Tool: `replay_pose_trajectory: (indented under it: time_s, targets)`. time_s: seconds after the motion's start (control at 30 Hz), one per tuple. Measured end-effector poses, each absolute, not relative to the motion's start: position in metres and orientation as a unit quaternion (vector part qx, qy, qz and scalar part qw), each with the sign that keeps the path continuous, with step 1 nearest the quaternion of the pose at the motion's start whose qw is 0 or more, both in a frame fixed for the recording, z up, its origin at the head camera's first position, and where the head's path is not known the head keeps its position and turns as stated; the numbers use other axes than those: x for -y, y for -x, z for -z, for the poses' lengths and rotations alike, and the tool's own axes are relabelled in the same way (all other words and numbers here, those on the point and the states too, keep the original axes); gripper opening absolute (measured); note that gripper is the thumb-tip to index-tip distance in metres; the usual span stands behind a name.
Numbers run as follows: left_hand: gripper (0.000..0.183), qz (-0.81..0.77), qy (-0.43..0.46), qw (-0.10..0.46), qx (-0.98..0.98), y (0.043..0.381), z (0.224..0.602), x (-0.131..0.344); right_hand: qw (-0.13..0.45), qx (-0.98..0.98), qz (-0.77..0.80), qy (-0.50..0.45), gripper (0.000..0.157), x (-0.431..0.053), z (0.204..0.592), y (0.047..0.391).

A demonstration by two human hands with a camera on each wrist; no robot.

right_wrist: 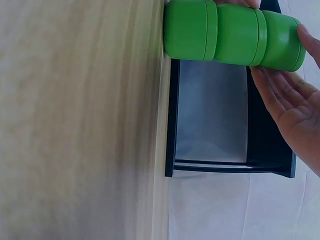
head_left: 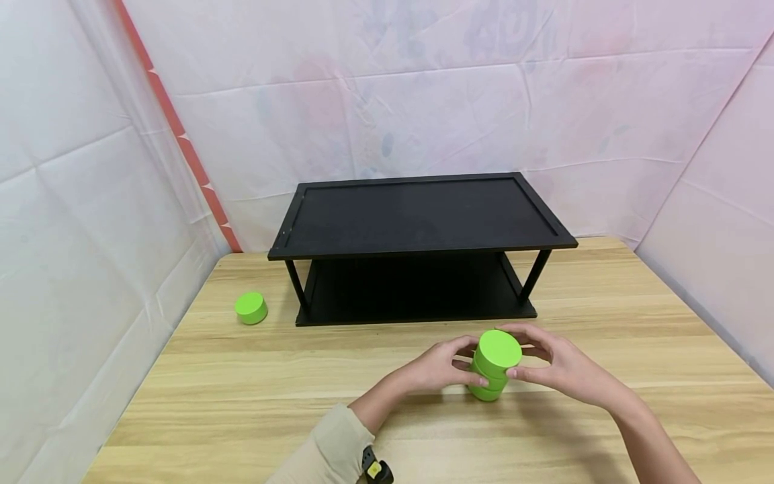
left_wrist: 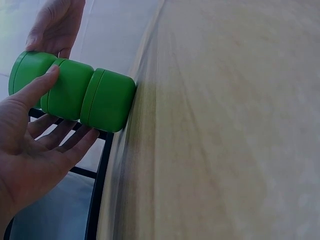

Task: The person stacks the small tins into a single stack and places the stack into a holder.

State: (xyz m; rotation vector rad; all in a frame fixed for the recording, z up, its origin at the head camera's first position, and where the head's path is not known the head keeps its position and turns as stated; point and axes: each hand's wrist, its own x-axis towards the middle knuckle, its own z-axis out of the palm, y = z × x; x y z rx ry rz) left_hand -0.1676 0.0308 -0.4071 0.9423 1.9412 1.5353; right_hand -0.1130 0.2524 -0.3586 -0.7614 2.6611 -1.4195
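Observation:
Three round green lidded containers stand in a slightly uneven stack on the wooden table in front of the person. The top container point(head_left: 499, 348) is gripped by the right hand point(head_left: 565, 363), thumb on the near side and fingers round the far side. The left hand point(head_left: 432, 368) holds the stack from the left. In the left wrist view its thumb lies against the middle container point(left_wrist: 71, 87), with the other fingers on the opposite side. The bottom container point(right_wrist: 186, 30) touches the tabletop in the right wrist view. Another green container point(head_left: 250, 308) sits alone at the far left.
A black two-tier shelf point(head_left: 417, 215) stands at the back of the wooden table point(head_left: 290, 410), behind the hands. White sheeting point(head_left: 435, 114) hangs behind the table and along both sides. A dark wristband point(head_left: 376, 468) is at the left sleeve.

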Motion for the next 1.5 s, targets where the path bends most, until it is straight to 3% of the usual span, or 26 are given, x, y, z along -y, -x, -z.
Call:
replay_pose_trajectory:
  time_s: [0.63, 1.13, 1.5]
  targets:
    - [0.058, -0.544, -0.35, 0.221, -0.73, 0.17, 0.401, -0.018, 0.006, -0.858, 0.448, 0.252, 0.053, -0.253, 0.358, 0.113]
    - [0.046, -0.566, -0.343, 0.15, -0.734, 0.177, 0.385, 0.009, 0.006, -0.848, 0.457, 0.27, 0.053, -0.252, 0.358, 0.113]
    - [0.042, -0.601, -0.327, 0.109, -0.721, 0.168, 0.351, 0.042, -0.001, -0.85, 0.452, 0.27, 0.054, -0.253, 0.358, 0.113]
